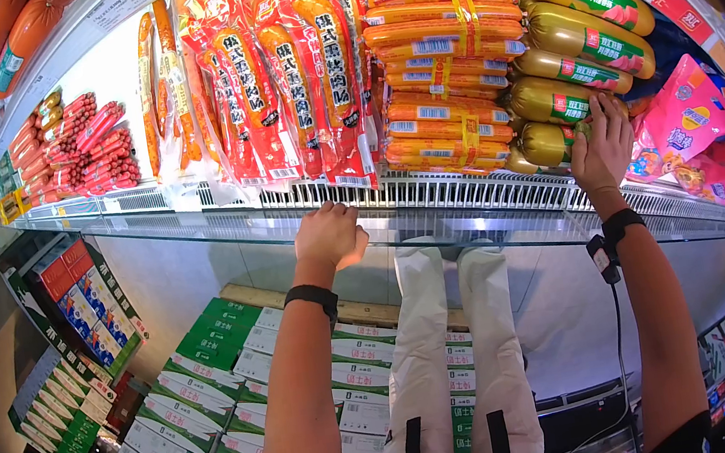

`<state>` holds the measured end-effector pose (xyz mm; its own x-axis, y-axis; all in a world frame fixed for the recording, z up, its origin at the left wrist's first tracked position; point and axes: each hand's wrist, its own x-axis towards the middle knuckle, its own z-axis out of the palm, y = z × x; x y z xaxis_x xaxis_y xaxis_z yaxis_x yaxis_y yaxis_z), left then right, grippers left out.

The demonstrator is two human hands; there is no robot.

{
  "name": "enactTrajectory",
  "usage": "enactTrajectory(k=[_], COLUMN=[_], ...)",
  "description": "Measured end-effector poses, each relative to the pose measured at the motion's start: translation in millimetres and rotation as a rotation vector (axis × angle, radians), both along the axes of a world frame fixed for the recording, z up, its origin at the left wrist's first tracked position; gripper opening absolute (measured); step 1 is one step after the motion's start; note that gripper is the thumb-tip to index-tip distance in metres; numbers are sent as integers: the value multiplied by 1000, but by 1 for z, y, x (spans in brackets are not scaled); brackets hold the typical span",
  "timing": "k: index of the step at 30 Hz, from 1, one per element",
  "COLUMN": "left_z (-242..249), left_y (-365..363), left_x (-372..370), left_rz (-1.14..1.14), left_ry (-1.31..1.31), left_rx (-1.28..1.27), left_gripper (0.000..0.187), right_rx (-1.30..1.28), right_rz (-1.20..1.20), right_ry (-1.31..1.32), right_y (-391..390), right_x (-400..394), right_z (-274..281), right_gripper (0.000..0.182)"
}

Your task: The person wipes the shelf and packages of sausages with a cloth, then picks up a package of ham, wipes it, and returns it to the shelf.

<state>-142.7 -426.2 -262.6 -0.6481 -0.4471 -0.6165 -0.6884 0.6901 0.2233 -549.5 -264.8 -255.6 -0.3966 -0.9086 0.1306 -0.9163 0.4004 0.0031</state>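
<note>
Up at a chilled supermarket shelf, both of the person's arms are raised; the left hand (328, 234) rests knuckles-up on the front rail (431, 187) of the shelf, fingers curled over the edge, holding nothing that can be seen; the right hand (602, 146) is spread against a fat gold-wrapped sausage (547, 143) at the bottom of a stack of the same kind, fingers laid over its end, though whether it truly grips it cannot be told; above that one lie more gold sausages (586, 33) with green and red labels; to their left sits a pile of thin orange sausage sticks (443, 76) bound with yellow bands; further left hang red packs of sausages (286, 80) with white lettering; pink bags (690, 120) lie just to the right of the right hand; each wrist wears a black band, and a cable runs down from the right one; below the shelf, green and white cartons (221, 404) are stacked in rows; the person's pale trousers (456, 362) show between the arms.
</note>
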Motion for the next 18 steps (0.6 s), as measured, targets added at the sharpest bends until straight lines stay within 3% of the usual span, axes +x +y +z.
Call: enactTrajectory(k=[18], left_z=[4], left_y=[-1], left_x=[-3], left_rz=[0], left_ry=[-7], left_rx=[-1], left_gripper=[22], right_rx=[14], right_rz=[-11], right_ry=[8], right_y=[0], right_x=[1], right_z=[0], right_gripper=[56])
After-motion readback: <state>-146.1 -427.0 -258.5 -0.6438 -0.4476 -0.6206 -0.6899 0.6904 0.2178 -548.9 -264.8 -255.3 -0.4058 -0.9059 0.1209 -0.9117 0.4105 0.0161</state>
